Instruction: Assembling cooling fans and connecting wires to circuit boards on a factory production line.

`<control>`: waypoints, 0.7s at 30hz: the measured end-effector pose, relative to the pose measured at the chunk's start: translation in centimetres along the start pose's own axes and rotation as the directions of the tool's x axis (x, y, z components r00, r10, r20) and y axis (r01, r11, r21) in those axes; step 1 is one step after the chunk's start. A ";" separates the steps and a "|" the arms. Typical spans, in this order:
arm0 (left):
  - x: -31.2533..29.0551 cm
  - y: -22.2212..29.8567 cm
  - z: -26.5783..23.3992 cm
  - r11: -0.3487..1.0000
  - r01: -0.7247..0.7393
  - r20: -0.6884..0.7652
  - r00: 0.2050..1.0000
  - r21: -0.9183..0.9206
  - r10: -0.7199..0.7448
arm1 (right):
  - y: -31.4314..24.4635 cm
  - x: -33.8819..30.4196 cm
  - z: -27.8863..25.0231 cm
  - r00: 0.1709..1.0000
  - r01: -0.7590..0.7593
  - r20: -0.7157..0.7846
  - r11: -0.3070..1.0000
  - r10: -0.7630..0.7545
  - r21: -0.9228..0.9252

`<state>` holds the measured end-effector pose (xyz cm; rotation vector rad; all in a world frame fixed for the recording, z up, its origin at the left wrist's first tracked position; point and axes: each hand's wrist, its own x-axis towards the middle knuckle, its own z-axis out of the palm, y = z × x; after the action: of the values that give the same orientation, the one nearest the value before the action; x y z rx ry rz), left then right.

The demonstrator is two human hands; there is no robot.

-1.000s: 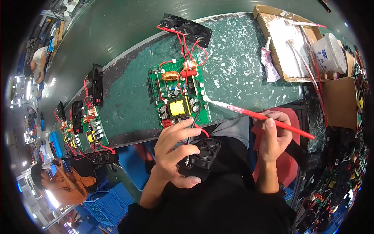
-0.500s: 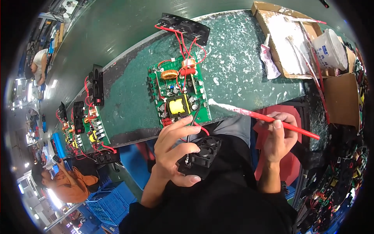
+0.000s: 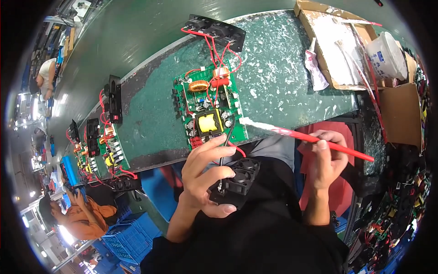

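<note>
A green circuit board [image 3: 237,133] with copper coils and a yellow-wrapped transformer [image 3: 209,123] lies on the bench before me. Red wires link it to a black panel [image 3: 219,31] at its far end. My left hand [image 3: 200,176] is closed around a black panel with two small fans [image 3: 242,177], held off the bench's near edge; cables run from it to the board. In my right hand [image 3: 329,157] is a slim red brush [image 3: 299,135], pinched between thumb and fingers. White paste coats its tip, which is at the board's right edge.
Several similar wired boards [image 3: 112,148] sit further left on the bench [image 3: 150,109]. At the far right are a cardboard tray [image 3: 315,43] of white paste, a squeezed tube [image 3: 315,71] and a white bucket [image 3: 387,55]. A person in orange [image 3: 86,219] sits left, near blue crates [image 3: 132,239].
The brush tip has shifted slightly left onto the board's edge, with my right hand moving a little. My left hand and the fan panel have hardly moved.
</note>
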<state>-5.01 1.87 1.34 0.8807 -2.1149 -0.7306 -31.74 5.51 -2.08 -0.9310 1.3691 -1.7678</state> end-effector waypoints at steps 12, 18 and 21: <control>0.9 1.5 0.7 0.992 -0.080 -0.033 0.996 0.097 0.084 | -3.0 10.7 -5.9 0.861 0.235 -0.091 0.550 -0.500 -0.801; -4.4 -1.1 0.1 0.954 0.220 -0.499 0.862 0.201 -0.094 | -8.0 9.2 1.4 0.799 0.581 0.046 0.748 -0.600 -0.321; -6.1 -2.8 -0.4 0.861 0.464 -0.636 0.733 0.207 -0.242 | -8.9 6.9 7.3 0.737 0.621 0.477 0.757 -0.479 -0.200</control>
<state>-0.64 4.81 -2.85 1.5279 -1.5270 -0.1859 -29.70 -2.13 8.73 -1.9667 1.2137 -1.6137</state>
